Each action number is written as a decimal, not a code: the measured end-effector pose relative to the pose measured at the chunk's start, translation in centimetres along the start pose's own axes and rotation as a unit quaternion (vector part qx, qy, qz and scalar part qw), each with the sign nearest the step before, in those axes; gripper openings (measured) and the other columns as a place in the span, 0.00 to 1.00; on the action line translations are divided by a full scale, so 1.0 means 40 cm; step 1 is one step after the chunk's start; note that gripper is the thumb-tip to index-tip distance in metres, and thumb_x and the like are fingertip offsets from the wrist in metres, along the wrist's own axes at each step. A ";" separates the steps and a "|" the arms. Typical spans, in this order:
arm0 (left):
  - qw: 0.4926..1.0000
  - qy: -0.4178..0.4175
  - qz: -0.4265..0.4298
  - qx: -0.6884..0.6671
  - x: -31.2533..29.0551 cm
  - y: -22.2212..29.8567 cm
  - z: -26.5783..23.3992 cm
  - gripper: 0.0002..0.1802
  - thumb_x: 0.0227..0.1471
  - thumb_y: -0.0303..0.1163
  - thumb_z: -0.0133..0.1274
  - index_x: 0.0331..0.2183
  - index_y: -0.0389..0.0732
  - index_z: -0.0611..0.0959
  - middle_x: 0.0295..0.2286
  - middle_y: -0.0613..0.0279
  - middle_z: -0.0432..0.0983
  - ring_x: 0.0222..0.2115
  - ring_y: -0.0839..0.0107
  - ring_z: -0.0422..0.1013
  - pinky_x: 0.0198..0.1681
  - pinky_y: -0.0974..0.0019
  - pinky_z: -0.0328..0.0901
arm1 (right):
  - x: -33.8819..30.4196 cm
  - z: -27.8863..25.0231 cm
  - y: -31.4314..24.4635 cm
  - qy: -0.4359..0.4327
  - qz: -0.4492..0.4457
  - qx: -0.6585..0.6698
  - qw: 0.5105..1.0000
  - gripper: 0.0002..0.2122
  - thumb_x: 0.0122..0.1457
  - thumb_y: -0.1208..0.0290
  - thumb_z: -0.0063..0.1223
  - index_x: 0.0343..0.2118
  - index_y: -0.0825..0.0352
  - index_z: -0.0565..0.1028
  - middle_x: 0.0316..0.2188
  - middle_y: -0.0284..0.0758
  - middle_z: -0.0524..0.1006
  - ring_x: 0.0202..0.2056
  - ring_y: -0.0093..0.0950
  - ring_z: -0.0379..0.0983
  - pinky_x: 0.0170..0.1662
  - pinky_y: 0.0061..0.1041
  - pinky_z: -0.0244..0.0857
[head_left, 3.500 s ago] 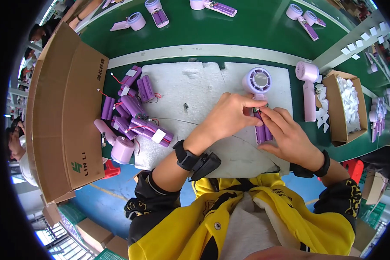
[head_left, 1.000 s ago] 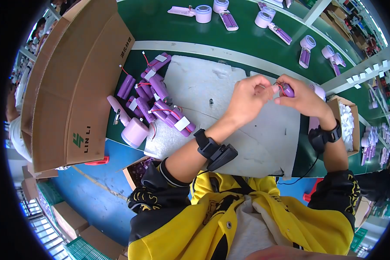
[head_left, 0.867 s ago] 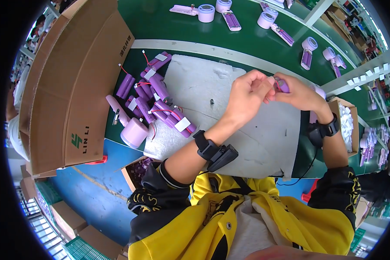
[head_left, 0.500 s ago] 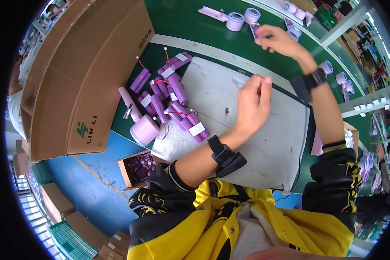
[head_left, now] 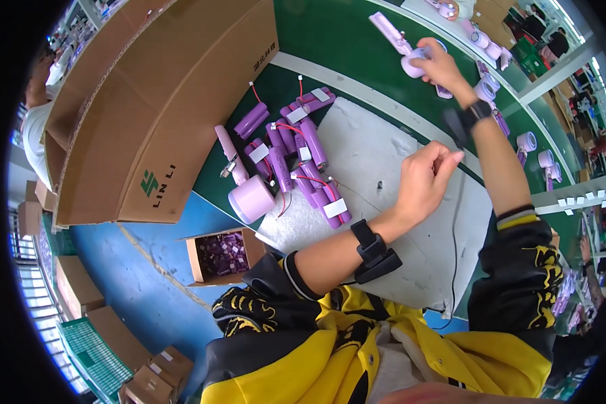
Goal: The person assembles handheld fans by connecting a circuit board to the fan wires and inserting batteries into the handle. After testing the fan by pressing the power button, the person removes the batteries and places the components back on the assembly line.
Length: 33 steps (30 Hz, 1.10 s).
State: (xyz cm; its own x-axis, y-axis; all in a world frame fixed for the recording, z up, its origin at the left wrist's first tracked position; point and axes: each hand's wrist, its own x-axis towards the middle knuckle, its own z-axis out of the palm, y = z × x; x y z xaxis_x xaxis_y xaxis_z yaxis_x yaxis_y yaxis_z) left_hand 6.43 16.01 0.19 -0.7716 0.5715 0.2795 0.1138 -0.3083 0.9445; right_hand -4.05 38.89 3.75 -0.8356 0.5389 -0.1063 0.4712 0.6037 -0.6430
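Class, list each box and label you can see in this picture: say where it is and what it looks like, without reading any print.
Big carton: upper left, brown, green logo.
Small open box: below it, brown, holds purple parts.
White labels: rectangles on the purple battery packs, centre.
White tags: row, right edge.
Stacked cartons: lower left, brown.

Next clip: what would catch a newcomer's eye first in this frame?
Probably the heap of purple battery cells with red wires, lying at the left edge of the grey mat on the green bench. Next, the right hand, stretched far out over the bench and gripping a lilac handheld fan, while the left hand hovers loosely curled over the mat. A big open cardboard box fills the left side.
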 end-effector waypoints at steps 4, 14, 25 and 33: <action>1.000 0.000 0.023 -0.002 0.006 0.008 0.017 0.15 0.56 0.35 0.60 0.24 0.35 0.78 0.16 0.71 0.70 0.16 0.83 0.62 0.20 0.75 0.59 | -0.202 -0.161 0.026 -0.021 -0.062 0.148 0.987 0.27 0.48 0.72 0.64 0.52 0.62 0.66 0.49 0.35 0.72 0.33 0.22 0.75 0.33 0.20 0.68; 0.997 -0.024 -0.053 -0.055 0.025 0.034 -0.030 0.11 0.54 0.31 0.61 0.28 0.32 0.82 0.19 0.68 0.76 0.20 0.84 0.67 0.24 0.76 0.62 | -0.611 -0.132 0.067 -0.240 -0.152 -0.059 0.957 0.30 0.39 0.84 0.58 0.51 0.65 0.70 0.54 0.35 0.67 0.47 0.28 0.67 0.49 0.28 0.63; 0.904 -0.342 -0.017 -0.256 -0.008 0.083 -0.059 0.06 0.54 0.27 0.60 0.32 0.33 0.83 0.28 0.62 0.80 0.29 0.78 0.75 0.32 0.75 0.67 | -0.752 -0.023 0.018 0.002 -0.215 0.085 0.973 0.13 0.49 0.74 0.66 0.37 0.68 0.76 0.33 0.34 0.77 0.31 0.25 0.72 0.35 0.23 0.65; 0.891 -0.389 0.035 0.231 -0.003 0.058 -0.072 0.20 0.42 0.33 0.68 0.34 0.37 0.76 0.29 0.56 0.77 0.29 0.63 0.75 0.33 0.65 0.69 | -0.778 0.004 0.130 0.084 0.014 0.175 0.981 0.12 0.55 0.73 0.61 0.22 0.69 0.68 0.18 0.30 0.66 0.21 0.17 0.62 0.23 0.21 0.51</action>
State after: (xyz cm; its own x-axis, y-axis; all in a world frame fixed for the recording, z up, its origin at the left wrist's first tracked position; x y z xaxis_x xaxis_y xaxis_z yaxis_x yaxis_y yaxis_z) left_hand 4.99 13.04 1.86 -0.1048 0.9728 0.2064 0.5292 -0.1212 0.8398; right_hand 24.37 25.17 3.60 -0.7516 0.6593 -0.0200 0.3429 0.3646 -0.8657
